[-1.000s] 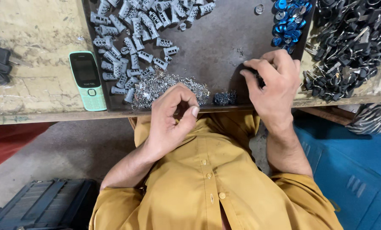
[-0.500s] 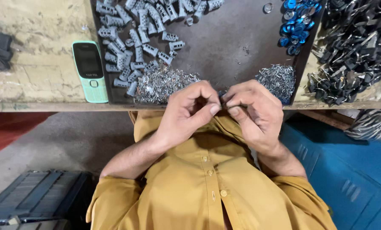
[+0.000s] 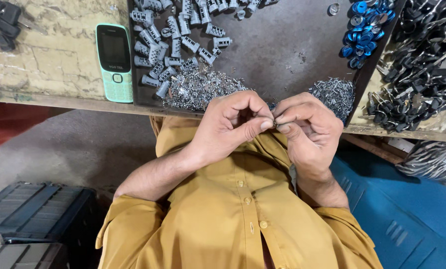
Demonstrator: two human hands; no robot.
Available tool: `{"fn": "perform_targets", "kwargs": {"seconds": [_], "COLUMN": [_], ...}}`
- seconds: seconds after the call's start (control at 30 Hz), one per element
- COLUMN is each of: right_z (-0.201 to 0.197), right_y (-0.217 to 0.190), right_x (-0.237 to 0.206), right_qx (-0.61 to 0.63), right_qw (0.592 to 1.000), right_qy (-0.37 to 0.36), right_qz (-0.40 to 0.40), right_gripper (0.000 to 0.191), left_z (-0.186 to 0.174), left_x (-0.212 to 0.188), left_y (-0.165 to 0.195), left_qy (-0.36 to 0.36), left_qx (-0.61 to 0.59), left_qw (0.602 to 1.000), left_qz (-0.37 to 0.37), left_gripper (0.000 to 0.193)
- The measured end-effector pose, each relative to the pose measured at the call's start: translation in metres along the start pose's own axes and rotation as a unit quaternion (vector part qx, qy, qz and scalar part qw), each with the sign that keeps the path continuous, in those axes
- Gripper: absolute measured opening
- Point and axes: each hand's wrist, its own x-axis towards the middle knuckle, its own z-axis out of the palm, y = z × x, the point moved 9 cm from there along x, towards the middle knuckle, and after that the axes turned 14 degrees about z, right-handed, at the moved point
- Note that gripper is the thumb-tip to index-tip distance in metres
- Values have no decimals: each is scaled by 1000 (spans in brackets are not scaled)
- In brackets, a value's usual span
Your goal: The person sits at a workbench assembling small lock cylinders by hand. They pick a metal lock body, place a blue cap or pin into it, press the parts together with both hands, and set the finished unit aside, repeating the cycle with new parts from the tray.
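My left hand [image 3: 230, 124] and my right hand [image 3: 307, 127] meet at the near edge of a dark metal tray [image 3: 278, 45]. Their thumbs and forefingers pinch one small metal part [image 3: 274, 119] between them; most of it is hidden by the fingers. Just beyond my left hand lies a heap of tiny silver metal pieces [image 3: 198, 89]. A second heap of silver pieces [image 3: 335, 94] lies beyond my right hand. Farther back on the tray are several silver lock cylinders [image 3: 173, 45].
A green keypad phone [image 3: 114, 62] lies on the worn bench left of the tray. Several blue rings [image 3: 365, 30] sit at the tray's far right. Black key parts [image 3: 422, 65] are piled to the right. A dark crate [image 3: 33, 219] stands on the floor at the left.
My right hand came back from the tray's right side and joined my left hand at the tray's edge. Both hands now pinch the small part more tightly together.
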Motion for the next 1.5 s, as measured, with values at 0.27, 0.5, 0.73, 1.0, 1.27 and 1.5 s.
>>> {"fn": "perform_targets", "kwargs": {"seconds": [0.27,0.5,0.73,1.0,1.27,1.5], "right_z": [-1,4,-50,-78,-107,-13], "right_y": [6,-10,-56,-34,-28,-20], "right_x": [4,8,14,-13,-10,-24], "right_qx": [49,-4,-488,-493,-441,-259], "right_qw": [998,997,857,853,869,958], "right_qy": [-24,-20,160,174,223,66], "right_qz": [25,73,36,-20,15,-102], "right_gripper": [8,11,38,12,22,10], "left_z": [-1,2,12,14,18,35], "left_x": [6,1,-10,-12,-12,-15], "left_y": [3,6,-31,-33,-30,-41], "left_qy": [-3,-24,26,37,-3,54], "left_qx": [13,91,-190,-164,-82,-184], "left_qw": [1000,995,972,974,986,966], "left_qz": [-25,12,-137,-150,-143,-173], "left_gripper": [14,14,12,8,8,7]}}
